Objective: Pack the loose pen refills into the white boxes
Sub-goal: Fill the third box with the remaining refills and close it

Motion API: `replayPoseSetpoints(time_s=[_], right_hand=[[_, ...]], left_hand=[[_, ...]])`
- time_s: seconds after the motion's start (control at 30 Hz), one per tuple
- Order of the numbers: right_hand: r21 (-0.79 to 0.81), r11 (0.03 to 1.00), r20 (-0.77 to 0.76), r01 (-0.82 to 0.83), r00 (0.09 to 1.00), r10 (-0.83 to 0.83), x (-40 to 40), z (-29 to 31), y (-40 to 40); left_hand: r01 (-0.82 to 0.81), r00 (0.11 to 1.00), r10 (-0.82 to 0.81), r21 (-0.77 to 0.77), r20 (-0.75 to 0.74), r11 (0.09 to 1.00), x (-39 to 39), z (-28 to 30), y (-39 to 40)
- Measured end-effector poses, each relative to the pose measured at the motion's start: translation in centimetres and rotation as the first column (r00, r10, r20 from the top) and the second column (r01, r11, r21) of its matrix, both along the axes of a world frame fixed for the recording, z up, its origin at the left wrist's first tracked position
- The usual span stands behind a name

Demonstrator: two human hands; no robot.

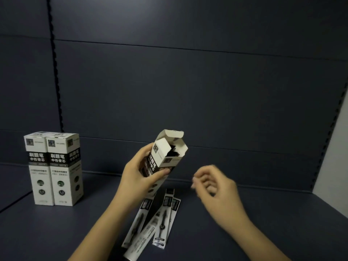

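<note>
1. Dark blue-grey worktop (244, 232) with matching panelled wall behind; dim light.
2. Left hand (139, 178) grips an open white box (167, 155), fingers and thumb wrapped round its lower half. Box is held off the worktop, tilted with its top toward the right-rear; top flaps open, dark refill ends visible inside.
3. Right hand (212, 183) hovers just right of the box, not touching it; fingers loosely curled, thumb and forefinger close together. Motion blur: cannot tell if anything is pinched there.
4. Loose packaged pen refills (160, 219) lie on the worktop near the front edge, below the held box, between the two forearms. Several flat sleeves, overlapping and fanned at angles.
5. Closed white boxes (53, 168) stand upright, touching side by side, near the left edge toward the rear, well apart from the hands.
</note>
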State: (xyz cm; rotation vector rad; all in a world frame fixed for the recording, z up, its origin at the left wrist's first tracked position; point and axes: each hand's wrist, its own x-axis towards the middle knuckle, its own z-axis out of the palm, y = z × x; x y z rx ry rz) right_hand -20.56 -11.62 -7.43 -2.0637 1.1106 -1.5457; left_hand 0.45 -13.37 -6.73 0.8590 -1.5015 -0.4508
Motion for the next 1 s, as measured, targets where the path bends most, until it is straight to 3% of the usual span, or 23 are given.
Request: replayPoseSetpoints(time_s=[0.13,0.2,0.33,0.63,0.8,1.0], right_hand=[[0.408,0.902,-0.389,0.143,0.921,0.030,3.0,-0.9,-1.2],[0.481,0.858,-0.509,0.182,0.854,0.104,4.2,-1.1,-1.3],[0.525,0.825,-0.572,0.208,0.804,0.162,5.0,-0.5,-1.2],[0.622,0.752,-0.471,0.216,0.871,0.139,3.3,-1.1,-2.9],[0.596,0.803,-0.240,-0.015,0.951,0.196,2.2,0.0,-2.3],[0.488,0.840,-0.002,-0.240,0.961,0.276,1.2,1.7,-0.7]], left_hand=[[-0.008,1.000,0.008,0.002,-0.014,1.000,0.0,-0.1,-0.1],[-0.017,1.000,0.016,-0.004,-0.017,1.000,0.0,-0.1,0.0],[-0.012,1.000,0.012,-0.007,-0.017,1.000,-0.1,0.0,0.2],[0.056,0.994,-0.053,-0.029,0.091,0.998,1.5,2.5,0.8],[0.069,0.987,-0.067,-0.006,0.147,0.998,3.3,2.2,-0.6],[0.106,0.987,-0.113,0.062,0.112,0.992,3.7,0.2,-2.1]])
